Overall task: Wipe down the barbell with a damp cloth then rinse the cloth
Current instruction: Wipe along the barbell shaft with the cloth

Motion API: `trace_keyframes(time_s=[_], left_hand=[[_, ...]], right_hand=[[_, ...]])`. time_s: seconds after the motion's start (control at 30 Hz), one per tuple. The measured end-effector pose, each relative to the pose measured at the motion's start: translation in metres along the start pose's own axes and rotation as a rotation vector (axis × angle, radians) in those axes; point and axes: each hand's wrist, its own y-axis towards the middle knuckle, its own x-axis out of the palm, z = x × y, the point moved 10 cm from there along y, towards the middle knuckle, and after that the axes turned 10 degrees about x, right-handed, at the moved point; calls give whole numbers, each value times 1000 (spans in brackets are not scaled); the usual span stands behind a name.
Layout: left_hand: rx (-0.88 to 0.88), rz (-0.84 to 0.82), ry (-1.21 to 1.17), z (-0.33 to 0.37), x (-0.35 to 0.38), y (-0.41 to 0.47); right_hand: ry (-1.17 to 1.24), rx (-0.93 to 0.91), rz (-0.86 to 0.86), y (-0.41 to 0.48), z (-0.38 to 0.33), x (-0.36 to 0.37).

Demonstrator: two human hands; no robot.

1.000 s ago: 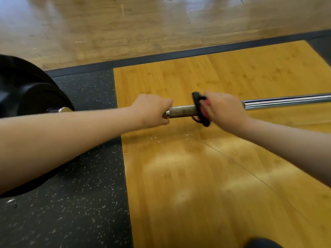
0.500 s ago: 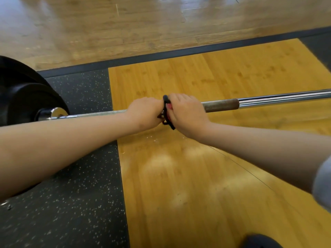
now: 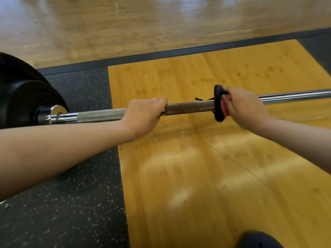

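- Barbell is lying low across the view, its long axis running left to right and rising slightly toward the right edge, where the bright smooth shaft is leaving the picture.
- Its left end is pointing into the black weight plates, with the chrome collar sitting just beside them.
- Left hand is gripping the shaft from above, fingers curling over its far side, at the join between the silvery knurled stretch and the darker brownish one.
- Right hand is clutching the cloth, black with a pink part, which is wrapping round the bar. The fingers are closing round cloth and bar together at the right end of the brownish knurling.
- Both hands are sitting apart, with the brownish stretch showing bare between them.
- A loose black thread is trailing from the cloth on its left side.
- Under the bar, a speckled rubber mat is lying to the left and a yellow wooden platform to the right.
- A dark shoe is showing at the bottom edge.
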Motion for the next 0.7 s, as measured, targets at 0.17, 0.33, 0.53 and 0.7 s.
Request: trace_keyframes(time_s=[0.17,0.33,0.53,0.7], left_hand=[[-23,-170,26,-1,7,9],[-44,-395,-284,-9,22,15],[-138,-783,-942,0,45,11],[-12,-264,-113,-6,8,4]], right_hand=[[97,134,43,-2,3,3],[148,-9,51,-4,-96,28],[3,-165,85,-3,-152,39],[32,-215,5,-10,-104,24]])
